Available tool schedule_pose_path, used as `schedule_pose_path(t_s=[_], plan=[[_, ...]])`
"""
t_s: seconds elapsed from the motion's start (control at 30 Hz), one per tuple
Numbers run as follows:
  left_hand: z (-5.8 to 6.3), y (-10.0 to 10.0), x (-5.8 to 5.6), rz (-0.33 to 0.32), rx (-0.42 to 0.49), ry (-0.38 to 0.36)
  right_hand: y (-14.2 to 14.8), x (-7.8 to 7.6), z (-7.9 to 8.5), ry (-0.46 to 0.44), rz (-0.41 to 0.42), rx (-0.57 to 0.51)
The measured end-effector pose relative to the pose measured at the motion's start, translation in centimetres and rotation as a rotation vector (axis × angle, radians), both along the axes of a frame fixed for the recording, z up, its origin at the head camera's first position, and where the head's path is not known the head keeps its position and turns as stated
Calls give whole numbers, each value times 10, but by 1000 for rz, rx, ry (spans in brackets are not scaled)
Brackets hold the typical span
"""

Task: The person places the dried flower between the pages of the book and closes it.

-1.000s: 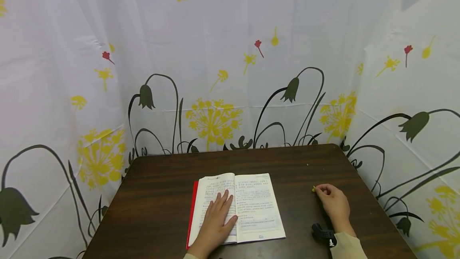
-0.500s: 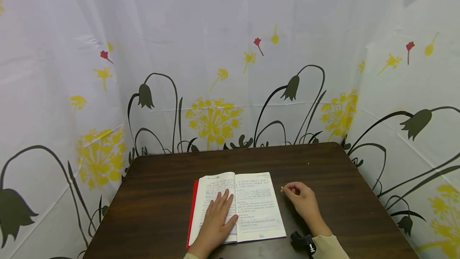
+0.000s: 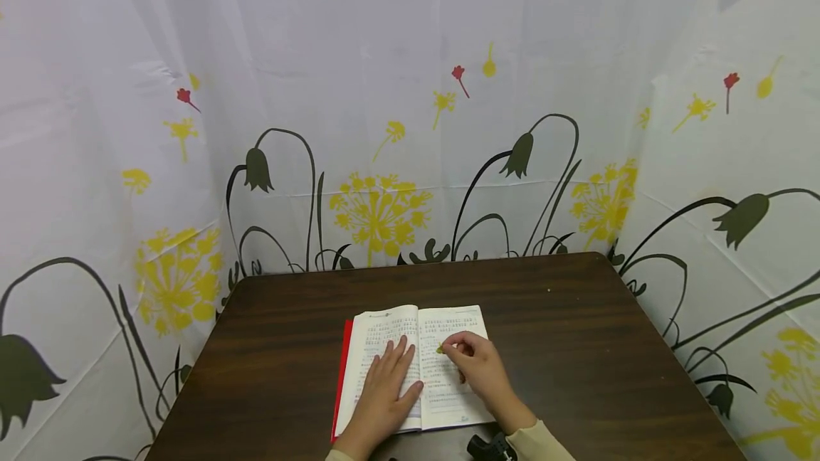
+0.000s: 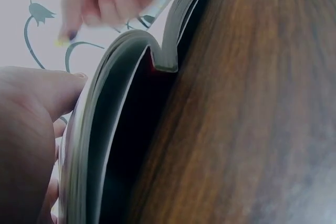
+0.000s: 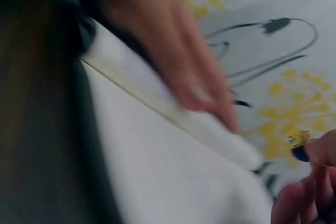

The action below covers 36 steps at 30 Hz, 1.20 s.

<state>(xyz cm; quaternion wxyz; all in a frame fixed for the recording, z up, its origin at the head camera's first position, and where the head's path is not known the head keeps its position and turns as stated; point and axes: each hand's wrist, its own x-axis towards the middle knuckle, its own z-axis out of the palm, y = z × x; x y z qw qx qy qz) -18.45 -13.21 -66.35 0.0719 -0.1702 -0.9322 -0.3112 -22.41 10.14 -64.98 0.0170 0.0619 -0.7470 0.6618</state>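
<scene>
An open book (image 3: 451,375) with printed pages lies on the table, its red cover edge showing on the left. My left hand (image 3: 383,390) rests on the left page with fingers spread and straight; the left wrist view shows its thumb by the page edges. Above the right page, my right hand (image 3: 477,365) pinches a small yellow piece (image 3: 440,348) between thumb and fingertips. In the right wrist view this small piece (image 5: 299,144) looks yellow with a dark blue lower part; its exact kind is unclear. The book's lower right pages are partly hidden by the right hand.
The dark brown wooden table (image 3: 288,347) extends around the book. A white curtain (image 3: 384,91) printed with flowers hangs behind and beside it. Black gear (image 3: 492,447) sits at the right wrist. Tiny pale specks lie toward the table's back right.
My right hand has moved left from the bare table on the right to above the right page, carrying the small yellow piece. The left hand has stayed on the left page.
</scene>
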Motion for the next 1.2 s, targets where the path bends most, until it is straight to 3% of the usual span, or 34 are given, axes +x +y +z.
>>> schedule_pose_path(t_s=[0.13,0.3,0.43,0.53,0.77,0.93,1.0,1.2], plan=[[0,3,-2,-15,14,3,-10,1,-10,-64,4,-3],[2,2,-6,-4,23,-9,-9,-1,-12,-3,-22,127],[3,-8,-7,121,-33,-26,-12,-2,-14,89,44,310],[4,-16,-8,241,-87,-55,-13,-2,-15,111,64,331],[7,-25,-5,406,-145,-116,-12,-1,-15,70,53,219],[11,-27,5,637,-185,-95,-13,3,-17,-36,103,42],[12,-27,7,689,-181,-69,-13,3,-18,-57,111,-1],[17,-39,2,661,-74,-1,-8,-1,-18,-101,108,-92]])
